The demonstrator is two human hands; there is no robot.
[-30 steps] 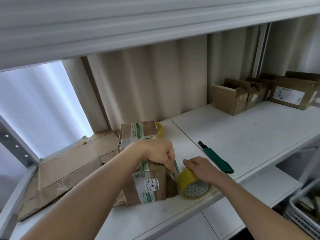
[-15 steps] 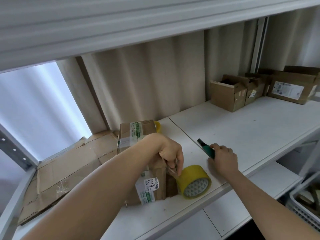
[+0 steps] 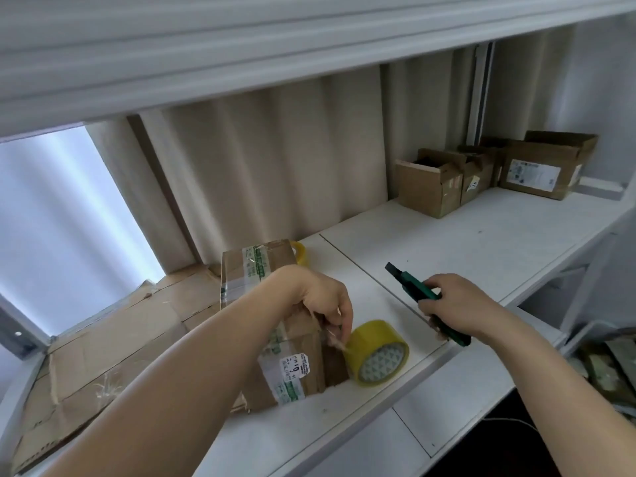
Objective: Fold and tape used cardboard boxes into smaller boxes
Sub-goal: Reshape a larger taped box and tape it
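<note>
On white shelf [image 3: 481, 242], cardboard box [image 3: 275, 339] beside yellow tape roll [image 3: 377, 352]. Left hand [image 3: 327, 304] pinches pulled tape end; right hand [image 3: 451, 308] grips green utility knife [image 3: 413, 287]. Risks: blade nicking left fingers, slack strip sticking to itself, roll rolling off edge.

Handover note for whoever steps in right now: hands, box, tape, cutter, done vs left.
Left hand: pinches the pulled tape end at the near edge of the cardboard box, right next to the yellow tape roll.
Right hand: grips the green utility cutter, lifted off the shelf, blade end pointing away.
Tape roll stands on edge on the shelf, touching the box.
Done: box folded, tape strip laid along its top.
Left: cut the tape at the roll, press the end down. Flattened cardboard waits at left; small boxes sit at back right.
</note>
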